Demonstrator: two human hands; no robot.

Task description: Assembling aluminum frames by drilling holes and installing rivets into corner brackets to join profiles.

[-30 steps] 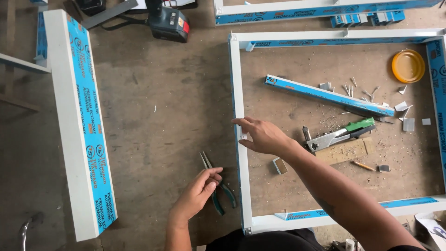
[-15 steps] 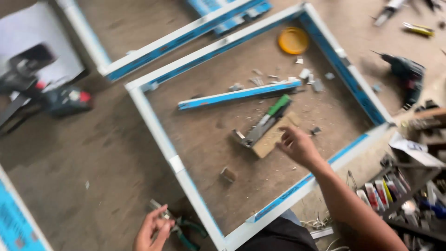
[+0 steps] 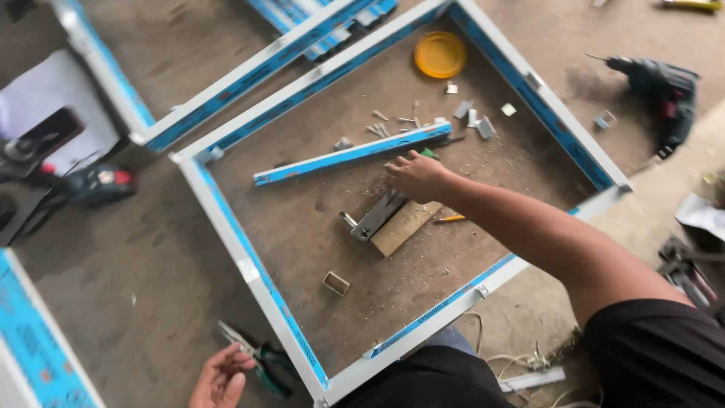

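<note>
Since half a second ago the right hand (image 3: 417, 175) has gone further into the white frame (image 3: 249, 273) with its blue film strips, up to the loose blue-taped bar (image 3: 351, 154) lying across the middle. Its fingers are curled loosely at the bar's right end, touching down there; can't tell if it actually grips anything. The left hand (image 3: 220, 376) has slid closer to the green-handled pliers (image 3: 260, 359), just outside the frame's near-left rail, fingers half open and resting at the handles, not closed round them.

Inside the frame, just nearer than the bar, a metal tool (image 3: 375, 216) lies on a wood block (image 3: 404, 227). Further in sit small metal offcuts (image 3: 468, 117), then a round yellow lid (image 3: 440, 54) in the far corner. Outside the right rail lies a dark drill (image 3: 661, 85).
</note>
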